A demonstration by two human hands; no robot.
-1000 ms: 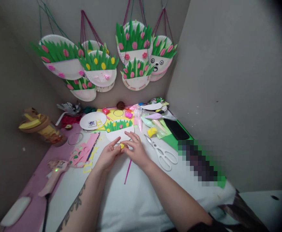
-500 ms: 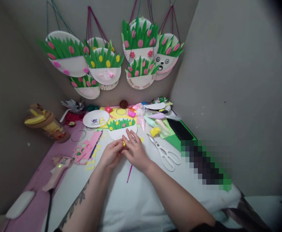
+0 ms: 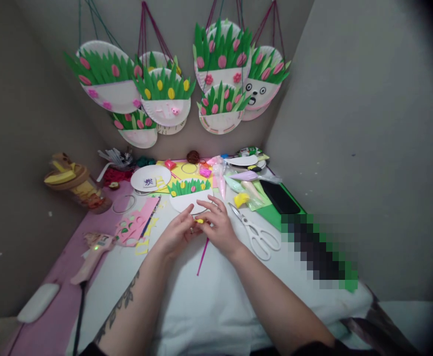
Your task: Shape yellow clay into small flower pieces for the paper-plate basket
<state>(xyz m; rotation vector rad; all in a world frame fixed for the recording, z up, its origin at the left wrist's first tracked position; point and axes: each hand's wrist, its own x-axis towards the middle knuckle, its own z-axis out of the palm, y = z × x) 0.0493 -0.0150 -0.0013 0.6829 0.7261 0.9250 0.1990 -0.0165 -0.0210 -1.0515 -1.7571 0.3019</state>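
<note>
Hand shift: since half a second ago, the left hand (image 3: 179, 233) has opened, its thumb lifting away, and we see more of the small bright-yellow piece (image 3: 200, 221).
Right-hand grip: thumb and forefinger of the right hand (image 3: 220, 225) are nearly together, pinching the piece; the other fingers stay spread.
Left-hand grip: loosely cupped, thumb raised; we cannot tell whether its fingertips bear on the piece.
Yellow position: between the two hands, just on the near side of the half-round white paper plate (image 3: 181, 201) with green paper grass.
Yellow handling (our judgement): very light, probably soft and easily dented; material unconfirmed.
Hold point (our judgement): by the edges, fingertips only, with light pressure; a hard squeeze could crease it.
Magenta stick: a thin magenta stick (image 3: 203, 257) lies over the white cloth (image 3: 201, 306), far end hidden by the hands.
Scissors: white-handled metal scissors (image 3: 249, 225) rest right of the right hand, apart from it.
</note>
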